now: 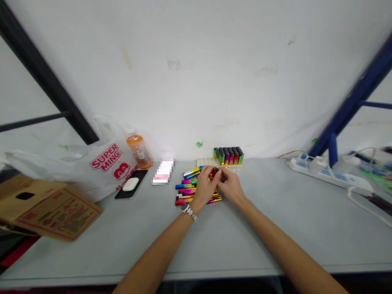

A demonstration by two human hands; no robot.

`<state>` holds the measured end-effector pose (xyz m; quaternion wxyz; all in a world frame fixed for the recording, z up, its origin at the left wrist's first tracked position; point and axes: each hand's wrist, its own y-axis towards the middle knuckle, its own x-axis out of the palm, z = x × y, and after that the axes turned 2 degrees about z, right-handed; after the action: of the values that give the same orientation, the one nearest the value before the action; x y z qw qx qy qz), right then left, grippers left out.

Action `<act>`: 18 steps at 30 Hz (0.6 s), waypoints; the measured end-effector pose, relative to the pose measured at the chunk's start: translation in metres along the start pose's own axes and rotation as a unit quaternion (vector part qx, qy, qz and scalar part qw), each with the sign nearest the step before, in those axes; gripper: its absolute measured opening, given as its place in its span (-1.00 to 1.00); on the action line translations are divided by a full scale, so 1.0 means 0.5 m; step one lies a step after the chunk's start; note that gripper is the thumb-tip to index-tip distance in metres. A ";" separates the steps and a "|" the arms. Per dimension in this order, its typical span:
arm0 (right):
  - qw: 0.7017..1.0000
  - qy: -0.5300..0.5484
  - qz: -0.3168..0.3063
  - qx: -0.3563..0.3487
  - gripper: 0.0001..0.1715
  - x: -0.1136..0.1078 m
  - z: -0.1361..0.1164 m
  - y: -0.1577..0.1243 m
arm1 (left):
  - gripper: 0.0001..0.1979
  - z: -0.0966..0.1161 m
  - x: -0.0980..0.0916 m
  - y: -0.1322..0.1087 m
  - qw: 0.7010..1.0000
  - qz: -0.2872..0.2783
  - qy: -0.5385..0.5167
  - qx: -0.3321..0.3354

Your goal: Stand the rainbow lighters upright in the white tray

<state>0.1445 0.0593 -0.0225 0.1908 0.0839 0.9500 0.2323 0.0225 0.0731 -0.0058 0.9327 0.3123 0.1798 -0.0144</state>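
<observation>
My left hand, with a metal watch on its wrist, is closed, its thumb and fingers pinched around a small shiny red tube. My right hand meets it at the fingertips, closed on the same spot; the fingers hide most of the tube. Under and beside my left hand lies a loose pile of shiny multicoloured tubes. Just beyond my hands, several similar tubes with black tops stand upright in rows in a pale holder, its left part showing bare holes.
On the left are a cardboard box, a white plastic bag, an orange bottle, a dark phone with a white case on it, and a blurred bright rectangle. A power strip with cables lies right.
</observation>
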 end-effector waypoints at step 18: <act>0.994 0.045 -0.023 0.093 -0.63 -0.030 0.037 -0.009 | -0.60 0.010 -0.004 -0.031 0.998 -0.016 0.012 -0.059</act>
<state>0.1652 0.0591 -0.0347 0.1446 0.0684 0.9768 0.1422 0.0201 0.0574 -0.0102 0.9469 0.2539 0.1968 -0.0151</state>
